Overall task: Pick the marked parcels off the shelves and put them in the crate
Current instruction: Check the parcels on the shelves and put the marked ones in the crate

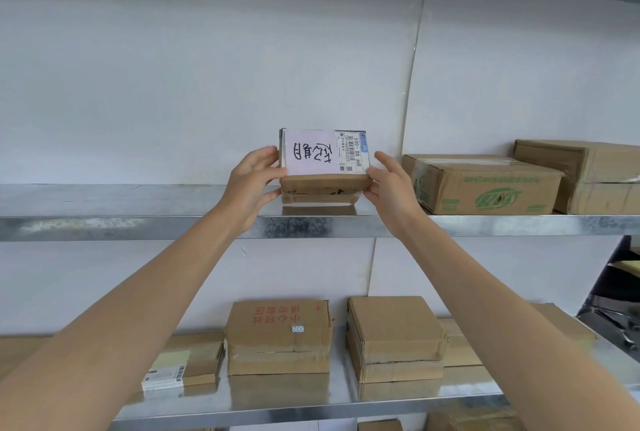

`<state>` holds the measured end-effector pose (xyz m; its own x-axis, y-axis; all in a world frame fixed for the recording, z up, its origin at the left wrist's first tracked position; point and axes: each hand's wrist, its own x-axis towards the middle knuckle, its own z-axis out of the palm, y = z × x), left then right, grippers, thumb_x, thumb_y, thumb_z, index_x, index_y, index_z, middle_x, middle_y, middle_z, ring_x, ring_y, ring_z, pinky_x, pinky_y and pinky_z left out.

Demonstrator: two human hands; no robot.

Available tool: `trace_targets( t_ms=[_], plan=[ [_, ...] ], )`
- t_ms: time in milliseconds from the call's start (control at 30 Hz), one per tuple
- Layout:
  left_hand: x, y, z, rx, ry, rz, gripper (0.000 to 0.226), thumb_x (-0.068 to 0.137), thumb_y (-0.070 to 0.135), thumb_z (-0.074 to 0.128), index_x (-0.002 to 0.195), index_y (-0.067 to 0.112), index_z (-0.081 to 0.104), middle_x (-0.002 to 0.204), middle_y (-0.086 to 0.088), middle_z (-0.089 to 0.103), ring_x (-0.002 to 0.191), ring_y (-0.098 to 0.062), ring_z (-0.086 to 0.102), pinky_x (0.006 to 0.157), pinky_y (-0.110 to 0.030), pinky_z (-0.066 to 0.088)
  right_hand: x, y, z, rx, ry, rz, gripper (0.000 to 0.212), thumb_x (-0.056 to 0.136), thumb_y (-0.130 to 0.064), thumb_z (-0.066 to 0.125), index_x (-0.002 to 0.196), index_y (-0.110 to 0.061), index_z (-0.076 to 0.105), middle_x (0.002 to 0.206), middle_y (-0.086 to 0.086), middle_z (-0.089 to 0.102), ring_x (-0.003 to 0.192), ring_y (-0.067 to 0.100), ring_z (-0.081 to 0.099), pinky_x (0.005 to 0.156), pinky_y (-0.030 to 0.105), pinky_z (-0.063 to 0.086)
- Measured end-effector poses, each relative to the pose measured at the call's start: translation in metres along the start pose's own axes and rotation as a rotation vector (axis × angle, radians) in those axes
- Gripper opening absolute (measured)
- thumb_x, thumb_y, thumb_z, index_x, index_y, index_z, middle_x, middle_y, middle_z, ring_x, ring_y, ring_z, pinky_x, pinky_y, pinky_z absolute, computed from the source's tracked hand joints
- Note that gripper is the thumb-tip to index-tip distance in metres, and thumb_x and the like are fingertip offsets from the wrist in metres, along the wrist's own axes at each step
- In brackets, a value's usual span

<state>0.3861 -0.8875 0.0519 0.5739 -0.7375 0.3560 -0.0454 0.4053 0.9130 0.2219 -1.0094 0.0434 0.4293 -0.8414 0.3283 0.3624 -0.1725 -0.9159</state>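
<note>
**Marked parcel held at both ends on the upper shelf**

The upper shelf (104, 219), a bare metal board, carries three boxes. The marked parcel (323, 167) is near its middle, a small brown carton whose top bears a pale sheet with handwritten strokes and a barcoded shipping label along the right side. At three o'clock from it, a little apart, sits a green-printed carton (485, 184), and just beyond that, at the far right, a plain brown carton (588, 177) pressed up against it.

At six o'clock, the lower shelf (311, 403) carries more. A red-printed box (277, 337) stands directly under the parcel. At its three o'clock stands a plain taped box (394, 337), and at its nine o'clock a flat labelled box (187, 364) lies partly behind the left forearm. Further brown cartons lie behind the right forearm.

White wall panels back both shelves, with a seam running down at one o'clock from the parcel. A metal ledge crosses overhead at twelve.

Both bare arms reach up from below. The left hand (251, 184) grips the parcel's left end, its fingers (268, 153) curled over the top corner and the thumb on the front edge. The right hand (393, 188) pinches the right end, its fingers (386, 158) only lightly bent beside the label. The parcel tips its top face forward. I cannot tell whether its base touches the shelf.
</note>
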Motion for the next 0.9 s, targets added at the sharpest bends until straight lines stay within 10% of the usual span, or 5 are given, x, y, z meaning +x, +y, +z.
trace_targets(
  t_ms=[400, 900],
  plan=[
    [-0.003, -0.006, 0.001, -0.063, -0.047, 0.029, 0.053, 0.088, -0.011, 0.048, 0.134, 0.015, 0.05, 0.125, 0.006, 0.057, 0.127, -0.014, 0.049, 0.097, -0.033, 0.044, -0.012, -0.002, 0.002, -0.082, -0.105, -0.113, 0.052, 0.09, 0.013, 0.025, 0.12, -0.016, 0.055, 0.114, 0.007, 0.065, 0.104, 0.02, 0.06, 0.106, 0.04, 0.04],
    [-0.059, -0.007, 0.038, -0.051, -0.274, 0.178, 0.049, 0.072, -0.006, 0.066, 0.108, 0.027, 0.059, 0.118, 0.01, 0.061, 0.119, -0.011, 0.056, 0.087, -0.031, 0.053, -0.098, -0.03, -0.061, -0.081, 0.005, -0.281, 0.054, 0.091, 0.013, 0.026, 0.121, -0.02, 0.057, 0.127, 0.003, 0.063, 0.121, 0.017, 0.057, 0.104, 0.026, 0.043]
  ],
)
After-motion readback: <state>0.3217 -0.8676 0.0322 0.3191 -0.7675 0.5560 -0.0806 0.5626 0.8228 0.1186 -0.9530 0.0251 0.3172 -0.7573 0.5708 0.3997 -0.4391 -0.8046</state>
